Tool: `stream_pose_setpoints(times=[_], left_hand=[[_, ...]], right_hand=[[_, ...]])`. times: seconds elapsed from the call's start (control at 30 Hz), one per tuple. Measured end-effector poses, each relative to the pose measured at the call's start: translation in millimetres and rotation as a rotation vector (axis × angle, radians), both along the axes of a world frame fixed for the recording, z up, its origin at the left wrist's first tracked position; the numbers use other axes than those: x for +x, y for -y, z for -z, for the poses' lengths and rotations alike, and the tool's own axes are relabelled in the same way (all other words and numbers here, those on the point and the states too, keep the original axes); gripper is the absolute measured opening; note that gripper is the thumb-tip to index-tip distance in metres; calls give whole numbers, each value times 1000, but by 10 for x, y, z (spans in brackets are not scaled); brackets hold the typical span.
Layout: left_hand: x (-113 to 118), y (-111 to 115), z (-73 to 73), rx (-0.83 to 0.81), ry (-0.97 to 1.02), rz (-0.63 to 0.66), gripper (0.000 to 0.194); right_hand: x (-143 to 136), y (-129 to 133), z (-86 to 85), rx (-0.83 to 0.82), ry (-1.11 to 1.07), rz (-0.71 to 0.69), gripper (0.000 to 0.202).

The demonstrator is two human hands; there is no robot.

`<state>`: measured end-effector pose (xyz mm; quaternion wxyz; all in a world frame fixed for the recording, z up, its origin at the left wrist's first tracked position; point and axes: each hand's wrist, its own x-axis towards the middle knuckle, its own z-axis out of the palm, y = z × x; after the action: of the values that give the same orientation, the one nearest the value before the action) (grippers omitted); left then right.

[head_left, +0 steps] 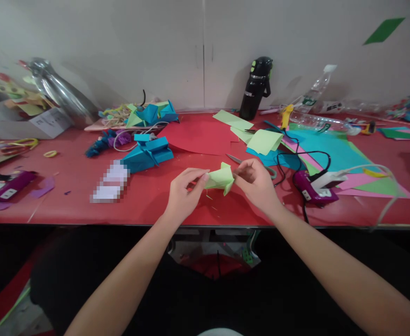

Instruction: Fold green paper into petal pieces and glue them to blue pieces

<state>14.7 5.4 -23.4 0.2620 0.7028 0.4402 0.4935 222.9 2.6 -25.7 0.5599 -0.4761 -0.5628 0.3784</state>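
Between my hands, just above the red table, is a folded light-green paper piece [220,178] with flaps standing out at its right end. My left hand [188,189] pinches its left end between thumb and fingers. At the right end my right hand [255,182] has its thumb and fingertips closed at the flaps; exactly what they grip is partly hidden. Scissors [234,159] lie behind my right hand, blades pointing left. Thin green paper slivers [209,197] show on the table below the paper piece. A folded blue paper model [148,155] rests to the left.
A red paper sheet [198,135] lies at the back. Black bottle [255,88], plastic bottles [318,88] and coloured sheets [341,149] stand or lie at right. Purple power strips [311,189] with cables flank both sides. A metal flask [59,88] leans at left.
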Motion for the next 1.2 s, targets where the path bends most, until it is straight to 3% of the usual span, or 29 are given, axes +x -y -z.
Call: stream_pose_setpoints(times=[0.13,0.3,0.5,0.7,0.93,1.2], left_hand=[[2,2,18,-32,-22,-20,21],[4,-18,43,-38,-36,-64,23],[-3,-5,-6,12,-75,-98,23],[-5,5,28,37,-85,-33,22],[-13,1,51,128,-154,170,27],[-52,-54,159,509,-364,129,38]], right_hand=[[-11,39,6,-48,-11,-128,12],[-12,72,-4,-76,23,-369,21],[9,73,-45,-42,47,-418,23],[39,81,-78,-107,5,-561,41],[49,74,-37,-143,116,-496,34],[24,77,-63,-201,87,-444,28]])
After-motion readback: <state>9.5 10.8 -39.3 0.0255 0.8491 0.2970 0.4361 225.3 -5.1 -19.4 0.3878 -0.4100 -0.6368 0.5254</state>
